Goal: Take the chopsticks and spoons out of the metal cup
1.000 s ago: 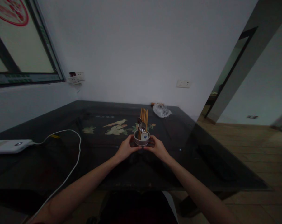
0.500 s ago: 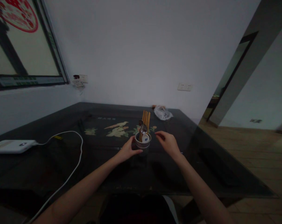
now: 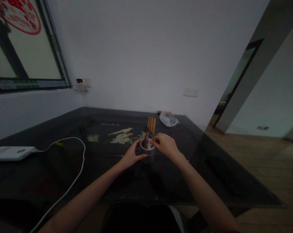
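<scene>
Since half a second ago, the right hand (image 3: 166, 145) is being brought onto the metal cup's (image 3: 147, 154) rim, fingers curled over a spoon (image 3: 149, 135); nothing is lifted out yet. Mid-worktop (image 3: 64, 181), the cup is being cradled by the left hand (image 3: 131, 156), chopsticks (image 3: 151, 124) upright inside.

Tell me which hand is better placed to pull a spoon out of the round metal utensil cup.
Right. The right hand hovers at the rim of the round metal utensil cup, fingertips by the metal spoon beside the wooden chopsticks. The left hand grips the cup's side, steadying it.
</scene>
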`<state>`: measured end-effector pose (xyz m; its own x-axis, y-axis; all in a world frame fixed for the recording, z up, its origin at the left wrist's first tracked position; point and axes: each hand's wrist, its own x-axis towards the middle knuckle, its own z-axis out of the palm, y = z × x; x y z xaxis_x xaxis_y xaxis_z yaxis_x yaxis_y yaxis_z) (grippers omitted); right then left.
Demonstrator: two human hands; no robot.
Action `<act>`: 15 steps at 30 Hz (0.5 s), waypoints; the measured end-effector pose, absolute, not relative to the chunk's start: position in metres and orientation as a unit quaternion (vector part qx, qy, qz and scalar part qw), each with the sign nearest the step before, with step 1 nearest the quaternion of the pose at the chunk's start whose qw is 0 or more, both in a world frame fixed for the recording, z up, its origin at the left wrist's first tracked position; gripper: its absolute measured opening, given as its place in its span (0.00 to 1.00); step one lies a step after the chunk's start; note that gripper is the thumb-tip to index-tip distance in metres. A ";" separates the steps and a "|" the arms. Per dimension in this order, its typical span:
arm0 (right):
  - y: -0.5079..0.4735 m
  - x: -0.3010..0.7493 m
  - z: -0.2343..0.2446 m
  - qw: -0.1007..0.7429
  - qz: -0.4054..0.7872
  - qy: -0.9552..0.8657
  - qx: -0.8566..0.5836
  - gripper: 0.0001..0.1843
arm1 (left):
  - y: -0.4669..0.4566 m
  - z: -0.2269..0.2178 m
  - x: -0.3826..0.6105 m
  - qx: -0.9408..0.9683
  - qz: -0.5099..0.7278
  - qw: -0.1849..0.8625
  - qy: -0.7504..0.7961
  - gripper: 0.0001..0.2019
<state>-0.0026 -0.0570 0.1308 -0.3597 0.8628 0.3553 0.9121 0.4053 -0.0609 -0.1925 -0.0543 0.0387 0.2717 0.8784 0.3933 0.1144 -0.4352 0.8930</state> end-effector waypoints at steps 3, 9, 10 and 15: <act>-0.058 -0.004 0.133 0.153 -0.087 -0.826 -0.536 0.14 | -0.053 0.036 -0.192 0.695 0.488 0.387 0.359 0.34; -0.060 -0.007 0.135 0.141 -0.116 -0.834 -0.521 0.13 | -0.051 0.033 -0.193 0.702 0.479 0.374 0.371 0.35; -0.060 -0.007 0.135 0.140 -0.124 -0.838 -0.513 0.12 | -0.052 0.033 -0.193 0.703 0.477 0.375 0.370 0.35; -0.057 -0.006 0.134 0.134 -0.163 -0.852 -0.479 0.12 | -0.054 0.034 -0.193 0.705 0.477 0.375 0.368 0.33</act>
